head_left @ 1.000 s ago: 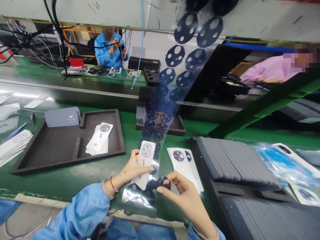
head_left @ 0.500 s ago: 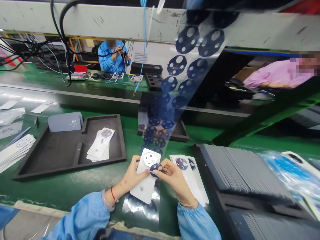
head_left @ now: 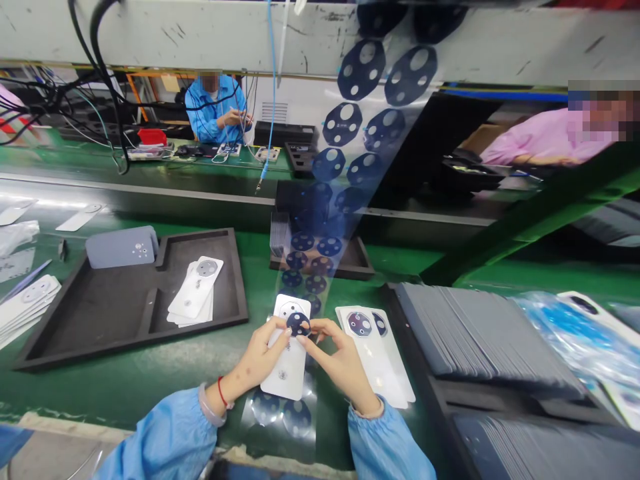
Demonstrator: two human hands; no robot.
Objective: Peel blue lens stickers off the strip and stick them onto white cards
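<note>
My left hand (head_left: 257, 357) grips a white phone back cover (head_left: 286, 363) from its left side, over the green bench. My right hand (head_left: 336, 357) pinches a dark round camera-lens sticker (head_left: 298, 324) and holds it on the cover's round camera ring. A long clear film strip (head_left: 350, 127) carrying several dark round stickers hangs from above down to the bench in front of me. Just right of my hands lie two finished white covers (head_left: 373, 353) with dark lens rings.
A black foam tray (head_left: 100, 303) at left holds a small stack of white covers (head_left: 195, 297) and a grey block (head_left: 121, 246). More white covers (head_left: 25, 300) lie far left. Dark trays of grey sheets (head_left: 475, 340) stand at right. Other workers sit across the conveyor.
My right hand carried the dark sticker up from below the cover onto its camera ring. My left hand lowered the cover flatter toward the bench.
</note>
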